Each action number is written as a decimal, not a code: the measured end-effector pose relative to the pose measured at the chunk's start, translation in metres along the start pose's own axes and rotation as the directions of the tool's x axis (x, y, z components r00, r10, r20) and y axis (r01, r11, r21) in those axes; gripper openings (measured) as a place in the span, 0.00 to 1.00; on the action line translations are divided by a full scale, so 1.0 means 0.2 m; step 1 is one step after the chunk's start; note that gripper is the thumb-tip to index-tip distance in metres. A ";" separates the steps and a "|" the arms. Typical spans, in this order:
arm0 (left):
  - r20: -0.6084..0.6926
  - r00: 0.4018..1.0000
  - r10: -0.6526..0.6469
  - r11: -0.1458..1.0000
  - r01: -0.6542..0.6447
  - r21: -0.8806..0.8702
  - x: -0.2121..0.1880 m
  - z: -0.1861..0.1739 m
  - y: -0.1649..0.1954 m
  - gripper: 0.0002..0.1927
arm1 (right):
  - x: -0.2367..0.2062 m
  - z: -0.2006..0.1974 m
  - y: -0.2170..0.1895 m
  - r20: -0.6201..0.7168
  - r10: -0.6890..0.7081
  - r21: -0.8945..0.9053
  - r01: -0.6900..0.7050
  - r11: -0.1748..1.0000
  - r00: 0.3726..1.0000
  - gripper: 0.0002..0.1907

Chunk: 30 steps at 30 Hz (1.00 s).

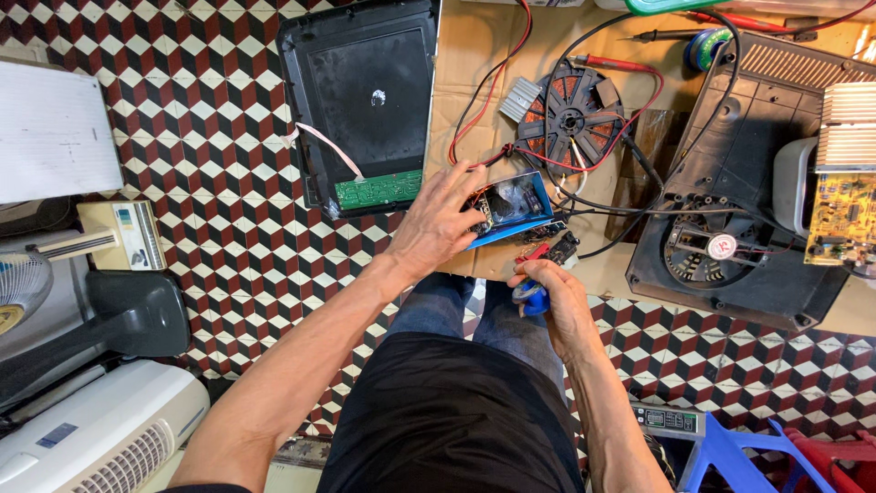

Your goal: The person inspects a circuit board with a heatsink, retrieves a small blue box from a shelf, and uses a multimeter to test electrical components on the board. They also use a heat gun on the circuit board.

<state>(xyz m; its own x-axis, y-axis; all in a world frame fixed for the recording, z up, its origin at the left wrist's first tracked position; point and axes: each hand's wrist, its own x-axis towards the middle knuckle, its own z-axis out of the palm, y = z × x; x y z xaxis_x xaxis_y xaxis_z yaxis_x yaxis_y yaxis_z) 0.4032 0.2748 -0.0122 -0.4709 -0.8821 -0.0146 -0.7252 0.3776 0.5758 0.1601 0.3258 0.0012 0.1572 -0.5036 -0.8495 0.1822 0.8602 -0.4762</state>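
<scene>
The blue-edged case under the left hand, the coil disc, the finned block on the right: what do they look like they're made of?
Case: seemingly plastic, glossy blue rim, clear glinting face. Coil disc: black frame, probably plastic, with copper-coloured winding. Finned block: likely bare metal, pale matte parallel fins. Left hand rests on the case.

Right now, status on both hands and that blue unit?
Left hand flat on blue-cased device. Right hand gripping blue-handled tool. Loose wires crowd the device.

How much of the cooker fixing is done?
Done: the black housing is open, and the copper coil and glass top panel lie apart. In hand: left hand steadies a blue-cased board; right hand grips blue-handled pliers. Left: everything is still unassembled.
</scene>
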 end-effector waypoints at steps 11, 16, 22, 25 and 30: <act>-0.019 0.732 -0.681 0.534 0.479 -0.697 -0.13 -0.09 0.09 0.21 | -0.02 0.04 0.00 0.050 0.042 0.053 -0.045 0.998 0.998 0.16; -0.139 0.858 -0.495 0.784 0.372 -0.498 -0.23 -0.05 0.30 0.17 | -0.06 0.12 -0.06 0.240 -0.057 0.105 0.033 0.994 0.969 0.22; -0.054 0.969 -0.239 0.912 0.205 -0.355 -0.20 -0.03 0.39 0.19 | -0.08 0.15 -0.07 0.267 0.002 0.061 -0.018 0.998 0.964 0.26; -0.102 0.982 -0.157 0.942 0.118 -0.315 -0.15 -0.04 0.35 0.16 | -0.08 0.09 -0.05 0.221 -0.027 0.152 -0.007 0.988 0.975 0.24; -0.172 0.974 -0.148 0.976 0.116 -0.184 0.06 0.06 0.21 0.11 | -0.09 -0.01 -0.02 0.148 -0.043 0.221 0.010 0.975 0.988 0.21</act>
<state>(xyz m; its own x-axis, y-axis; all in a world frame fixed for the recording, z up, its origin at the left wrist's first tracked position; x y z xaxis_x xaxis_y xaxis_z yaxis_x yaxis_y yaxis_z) 0.3602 0.2841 0.0017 -0.2646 -0.9635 0.0411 -0.6703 0.2144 0.7104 0.1550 0.3315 0.0184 0.2907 -0.5467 -0.7852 0.3941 0.8163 -0.4224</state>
